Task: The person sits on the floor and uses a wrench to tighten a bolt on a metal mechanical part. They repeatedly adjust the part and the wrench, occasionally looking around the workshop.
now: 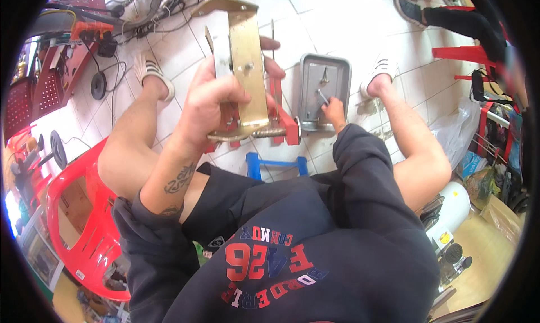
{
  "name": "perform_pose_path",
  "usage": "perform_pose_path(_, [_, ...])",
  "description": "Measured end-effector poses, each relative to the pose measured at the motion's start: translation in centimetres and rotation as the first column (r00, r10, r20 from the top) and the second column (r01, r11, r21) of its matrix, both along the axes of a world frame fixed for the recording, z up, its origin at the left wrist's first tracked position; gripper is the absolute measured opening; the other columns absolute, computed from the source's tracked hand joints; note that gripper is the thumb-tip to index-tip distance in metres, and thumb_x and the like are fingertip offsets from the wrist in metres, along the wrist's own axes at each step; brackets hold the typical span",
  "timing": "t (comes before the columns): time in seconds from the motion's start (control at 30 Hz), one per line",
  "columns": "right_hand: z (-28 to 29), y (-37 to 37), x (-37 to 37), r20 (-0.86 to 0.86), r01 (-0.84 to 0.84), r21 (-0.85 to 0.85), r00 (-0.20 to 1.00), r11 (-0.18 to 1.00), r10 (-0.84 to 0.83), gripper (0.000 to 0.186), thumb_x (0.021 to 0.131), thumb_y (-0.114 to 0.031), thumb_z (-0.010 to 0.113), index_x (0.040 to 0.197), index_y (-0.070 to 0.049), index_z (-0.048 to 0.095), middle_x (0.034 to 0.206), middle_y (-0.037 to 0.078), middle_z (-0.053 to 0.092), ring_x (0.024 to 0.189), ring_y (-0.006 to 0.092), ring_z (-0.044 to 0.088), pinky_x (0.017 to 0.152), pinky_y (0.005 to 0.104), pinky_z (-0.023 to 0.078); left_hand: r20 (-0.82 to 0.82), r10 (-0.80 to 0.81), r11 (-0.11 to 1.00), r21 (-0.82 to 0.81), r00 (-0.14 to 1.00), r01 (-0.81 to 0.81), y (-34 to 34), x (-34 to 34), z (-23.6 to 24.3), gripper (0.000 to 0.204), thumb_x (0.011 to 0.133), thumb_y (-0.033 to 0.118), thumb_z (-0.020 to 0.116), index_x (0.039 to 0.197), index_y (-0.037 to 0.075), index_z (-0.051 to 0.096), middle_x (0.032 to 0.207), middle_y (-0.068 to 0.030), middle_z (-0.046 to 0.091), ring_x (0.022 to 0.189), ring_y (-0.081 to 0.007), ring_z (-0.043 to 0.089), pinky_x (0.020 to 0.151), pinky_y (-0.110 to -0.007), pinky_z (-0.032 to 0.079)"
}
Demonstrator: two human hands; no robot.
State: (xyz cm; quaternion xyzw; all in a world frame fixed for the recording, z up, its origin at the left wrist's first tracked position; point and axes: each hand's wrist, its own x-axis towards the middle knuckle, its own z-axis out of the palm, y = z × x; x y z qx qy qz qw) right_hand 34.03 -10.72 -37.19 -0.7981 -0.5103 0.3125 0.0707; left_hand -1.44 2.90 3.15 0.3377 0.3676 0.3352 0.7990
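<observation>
My left hand (205, 98) is wrapped round a gold-coloured metal bracket (248, 53) with flanged ends, held up in front of me. A threaded rod (268, 133) shows at the bracket's lower end, beside a red metal part (289, 129). Whether the red part is joined to the bracket, I cannot tell. Over the lower half of a grey tray (302, 78) on the floor, my right hand (336, 111) is closed on a slim grey metal piece like a bolt. Another bolt (324, 75) lies farther up in the tray.
Below the tray stands a blue metal frame (278, 162). At left are a red plastic chair (84, 233), a red perforated rack (48, 92) and loose cables (163, 10). Another person's shoe (409, 12) is at the far right, above clear plastic wrapping (455, 129).
</observation>
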Motion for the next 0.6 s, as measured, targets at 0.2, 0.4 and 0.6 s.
perform_pose_path(0.2, [3.1,2.3,1.2,0.019,0.177,0.116,0.983,0.977,-0.18,0.025,0.073,-0.021,0.073,0.083,0.001,0.068,0.078,0.021,0.071,0.078,0.0373,0.071,0.073,0.0439,0.055,0.15,-0.081,0.996,0.042,0.985,0.075,-1.2,-0.5,3.7,0.081,0.062,0.009,0.051,0.139,-0.013,0.039,0.108,-0.0235,0.062,0.077,-0.028,0.07,0.073,-0.034,0.059])
perform_pose_path(0.4, [16.8,10.1,3.8,0.046,-0.093,0.281,0.995,0.955,0.083,0.026,0.074,-0.022,0.073,0.089,-0.001,0.071,0.078,0.018,0.071,0.075,0.0313,0.071,0.072,0.0404,0.056,0.353,-0.118,0.986,0.151,0.928,0.068,-1.2,0.4,4.9,0.075,0.063,0.009,0.047,0.136,-0.007,0.047,0.107,-0.0206,0.064,0.079,-0.0245,0.067,0.079,-0.035,0.056])
perform_pose_path(0.6, [39.7,13.8,-3.4,-0.565,-0.044,0.444,0.761,0.895,0.318,0.013,0.088,-0.01,0.07,0.096,0.0,0.072,0.086,0.004,0.073,0.075,0.0074,0.061,0.07,0.0245,0.049,0.251,-0.038,0.997,0.081,0.967,0.019,-1.9,1.4,5.1,0.081,0.06,0.013,0.048,0.138,-0.007,0.045,0.106,-0.0179,0.06,0.082,-0.0239,0.064,0.077,-0.036,0.055])
